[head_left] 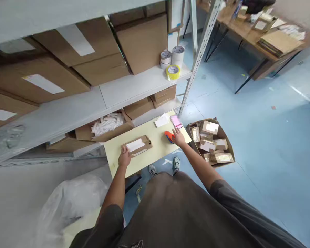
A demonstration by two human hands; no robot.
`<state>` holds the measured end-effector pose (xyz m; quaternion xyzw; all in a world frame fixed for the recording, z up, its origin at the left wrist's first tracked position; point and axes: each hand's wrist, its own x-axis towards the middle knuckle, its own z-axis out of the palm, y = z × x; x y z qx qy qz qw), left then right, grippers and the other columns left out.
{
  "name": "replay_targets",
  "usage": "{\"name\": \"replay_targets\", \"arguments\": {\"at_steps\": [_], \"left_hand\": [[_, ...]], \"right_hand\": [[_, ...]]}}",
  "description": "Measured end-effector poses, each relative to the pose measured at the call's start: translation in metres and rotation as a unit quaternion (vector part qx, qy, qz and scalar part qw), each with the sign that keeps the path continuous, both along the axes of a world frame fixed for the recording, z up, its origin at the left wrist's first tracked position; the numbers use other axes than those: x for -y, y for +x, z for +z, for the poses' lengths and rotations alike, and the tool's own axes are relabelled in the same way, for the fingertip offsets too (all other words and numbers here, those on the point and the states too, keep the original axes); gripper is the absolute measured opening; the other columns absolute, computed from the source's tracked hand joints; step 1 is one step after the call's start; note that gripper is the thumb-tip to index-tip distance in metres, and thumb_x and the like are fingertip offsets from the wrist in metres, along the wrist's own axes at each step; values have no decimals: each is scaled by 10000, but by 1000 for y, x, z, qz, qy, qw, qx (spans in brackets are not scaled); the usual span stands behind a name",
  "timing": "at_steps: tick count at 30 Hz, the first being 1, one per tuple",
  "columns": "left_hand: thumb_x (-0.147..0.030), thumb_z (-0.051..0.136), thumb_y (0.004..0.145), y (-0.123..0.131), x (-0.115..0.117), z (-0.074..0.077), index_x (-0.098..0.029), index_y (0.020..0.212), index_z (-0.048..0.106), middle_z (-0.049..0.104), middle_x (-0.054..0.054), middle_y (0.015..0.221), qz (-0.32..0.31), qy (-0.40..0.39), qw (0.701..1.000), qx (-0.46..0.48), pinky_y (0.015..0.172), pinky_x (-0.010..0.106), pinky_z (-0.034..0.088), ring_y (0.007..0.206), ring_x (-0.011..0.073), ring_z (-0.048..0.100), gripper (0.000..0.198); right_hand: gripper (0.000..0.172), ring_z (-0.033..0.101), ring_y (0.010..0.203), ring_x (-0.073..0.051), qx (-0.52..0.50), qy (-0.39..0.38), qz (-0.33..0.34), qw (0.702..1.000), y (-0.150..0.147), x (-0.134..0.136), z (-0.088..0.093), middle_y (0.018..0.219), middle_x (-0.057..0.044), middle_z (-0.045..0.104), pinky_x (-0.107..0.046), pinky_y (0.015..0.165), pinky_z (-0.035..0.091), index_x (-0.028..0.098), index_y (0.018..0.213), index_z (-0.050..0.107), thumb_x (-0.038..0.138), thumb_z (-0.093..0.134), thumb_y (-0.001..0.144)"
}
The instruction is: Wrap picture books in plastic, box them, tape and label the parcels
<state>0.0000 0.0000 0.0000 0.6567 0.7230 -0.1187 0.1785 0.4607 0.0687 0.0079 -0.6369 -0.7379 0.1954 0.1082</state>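
Note:
A small brown cardboard box (142, 148) with a white label on top lies on the pale yellow table (155, 156). My left hand (124, 156) grips its left end, thumb over the top edge. To the right, my right hand (179, 138) is at the near right side of an orange and blue tape dispenser (168, 135), fingers stretched out and apart. Whether the fingertips touch the dispenser is hard to make out. Just beyond that hand lies a pink phone-like object (176, 121), with white paper slips (162, 120) beside it.
An open carton (231, 146) holding several labelled small boxes stands on the floor at the table's right end. Metal shelving (134, 88) with large cartons and tape rolls (173, 71) rises behind the table. Clear plastic sheeting (74, 196) lies at the lower left.

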Motion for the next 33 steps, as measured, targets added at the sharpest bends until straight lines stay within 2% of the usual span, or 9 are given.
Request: {"name": "replay_targets", "arguments": {"at_steps": [5, 9, 12, 15, 18, 22, 25, 28, 33], "left_hand": [[-543, 624, 994, 7, -2, 1, -126, 1629, 432, 295, 249, 1753, 10, 2, 1000, 2, 1202, 455, 472, 1656, 368, 230, 783], [-605, 656, 963, 14, 0, 3, -151, 1652, 413, 287, 229, 1762, 38, -14, 999, 1, 1240, 471, 431, 1658, 375, 216, 860], [-542, 666, 972, 18, 2, 2, -156, 1667, 386, 265, 218, 1773, 53, -26, 998, 10, 1255, 477, 413, 1662, 373, 202, 842], [-453, 666, 983, 19, 3, -2, -158, 1672, 366, 251, 217, 1777, 62, -18, 997, 31, 1252, 478, 418, 1666, 369, 184, 807], [-384, 667, 985, 19, 5, -7, -163, 1673, 358, 217, 211, 1788, 73, -14, 995, 60, 1251, 474, 414, 1674, 364, 147, 785], [-304, 679, 972, 17, 8, -13, -152, 1677, 349, 184, 215, 1795, 76, -15, 991, 111, 1302, 460, 319, 1681, 348, 108, 792], [-280, 669, 966, 15, 11, -12, -157, 1689, 331, 163, 207, 1800, 68, -3, 987, 147, 1319, 467, 277, 1683, 342, 92, 807], [-258, 654, 960, 16, 17, -8, -158, 1693, 338, 134, 193, 1808, 62, 10, 984, 167, 1316, 452, 285, 1687, 323, 82, 805], [-297, 661, 945, 21, 23, -2, -176, 1713, 309, 87, 153, 1821, 67, 21, 981, 184, 1264, 461, 378, 1694, 300, 50, 853]], "right_hand": [[392, 568, 1359, -308, -20, -95, 7, 995, 4, 4, -39, 1413, -175, 673, -414, 1162, 458, 159, 1377, 660, 270, 570, 1012], [504, 634, 1291, -319, -2, -205, 13, 979, -9, 7, -65, 1358, -182, 701, -410, 1107, 471, 156, 1441, 609, 310, 663, 965], [493, 679, 1217, -341, 18, -260, -23, 965, -19, 7, -71, 1307, -240, 717, -442, 1065, 475, 108, 1479, 564, 263, 566, 1012], [471, 698, 1161, -356, 3, -241, -15, 970, -31, 1, -57, 1268, -259, 724, -482, 1042, 477, 101, 1499, 522, 271, 429, 1069], [488, 703, 1109, -371, -44, -200, 55, 977, -55, -10, -25, 1262, -259, 719, -470, 965, 509, 79, 1486, 483, 358, 405, 1093], [463, 713, 1051, -321, -105, -152, 184, 966, -116, -26, 25, 1255, -166, 740, -370, 870, 523, 161, 1383, 580, 474, 557, 1043], [484, 726, 1009, -278, -123, -134, 271, 945, -167, -35, 51, 1152, -112, 778, -319, 859, 507, 194, 1276, 687, 576, 668, 980], [521, 733, 974, -257, -116, -156, 320, 927, -197, -42, 61, 1022, -81, 801, -292, 842, 503, 199, 1164, 767, 661, 722, 928], [519, 735, 896, -247, -111, -221, 312, 917, -198, -51, 59, 963, -42, 813, -298, 814, 537, 222, 1184, 800, 648, 759, 890]]}}
